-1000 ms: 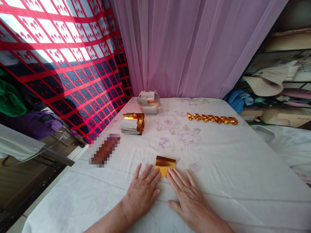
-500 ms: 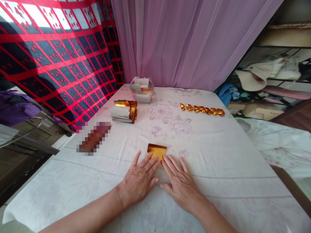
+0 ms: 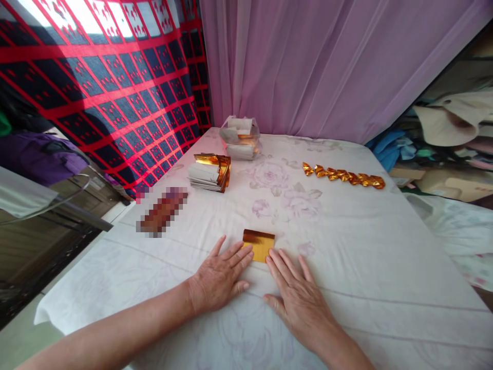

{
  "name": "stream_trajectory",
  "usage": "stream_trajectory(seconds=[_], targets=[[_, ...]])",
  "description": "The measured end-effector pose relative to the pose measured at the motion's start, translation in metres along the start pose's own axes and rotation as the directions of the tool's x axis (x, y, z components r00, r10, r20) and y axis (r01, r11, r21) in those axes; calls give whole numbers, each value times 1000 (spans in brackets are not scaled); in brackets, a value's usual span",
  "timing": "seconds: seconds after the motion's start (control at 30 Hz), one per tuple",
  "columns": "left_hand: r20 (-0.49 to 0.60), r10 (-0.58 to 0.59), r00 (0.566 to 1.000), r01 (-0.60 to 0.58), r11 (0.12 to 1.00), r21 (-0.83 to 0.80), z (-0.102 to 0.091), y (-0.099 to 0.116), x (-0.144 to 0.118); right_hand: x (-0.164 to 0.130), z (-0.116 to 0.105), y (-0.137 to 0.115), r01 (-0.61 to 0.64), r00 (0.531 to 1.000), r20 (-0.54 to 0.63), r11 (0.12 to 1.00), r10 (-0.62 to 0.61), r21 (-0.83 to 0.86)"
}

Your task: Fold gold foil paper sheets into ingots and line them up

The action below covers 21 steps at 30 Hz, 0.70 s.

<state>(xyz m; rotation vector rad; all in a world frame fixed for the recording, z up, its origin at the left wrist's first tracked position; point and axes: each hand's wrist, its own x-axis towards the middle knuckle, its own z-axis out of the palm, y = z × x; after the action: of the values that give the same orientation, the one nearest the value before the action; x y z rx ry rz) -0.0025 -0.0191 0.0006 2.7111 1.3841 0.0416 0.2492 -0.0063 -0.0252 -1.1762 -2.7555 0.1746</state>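
Note:
A small sheet of gold foil paper (image 3: 259, 246) lies on the cloth-covered table, its far edge curled up a little and darker. My left hand (image 3: 220, 275) rests flat with fingers spread, the fingertips on the sheet's left edge. On the other side, my right hand (image 3: 295, 288) lies palm down, its fingertips touching the near right corner. Both hands are open and grip nothing. Farther off to the left stands a stack of folded gold and grey paper (image 3: 210, 173). A row of folded gold foil pieces (image 3: 344, 176) lies at the back right.
A clear plastic bag of paper bundles (image 3: 239, 139) sits at the table's far edge, before a purple curtain (image 3: 308, 67). A blurred-out reddish item (image 3: 162, 211) lies at the left. Shelves with a pale hat (image 3: 449, 121) stand at the right.
My hands have slid apart to the sheet's two sides, so more of the gold paper shows. The whole view has shifted slightly.

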Motion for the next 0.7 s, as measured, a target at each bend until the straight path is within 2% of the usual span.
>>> stream_trajectory(seconds=[0.2,0.33,0.5,0.7], targets=[[43,-31,999,32,999,-36,-14,-7,-4,2,-5,-2,-10,999,37,1000,9,10],[-15,-99,995,97,992,-82,-22,-7,13,4,-7,-3,-14,999,47,1000,14,-2],[-127,-140,982,133,989,-64,-14,-11,38,5,-9,-6,-10,1000,-17,1000,10,-24],[-86,-222,971,205,962,-179,-3,-16,35,7,-10,-2,-20,989,-147,999,15,-28]])
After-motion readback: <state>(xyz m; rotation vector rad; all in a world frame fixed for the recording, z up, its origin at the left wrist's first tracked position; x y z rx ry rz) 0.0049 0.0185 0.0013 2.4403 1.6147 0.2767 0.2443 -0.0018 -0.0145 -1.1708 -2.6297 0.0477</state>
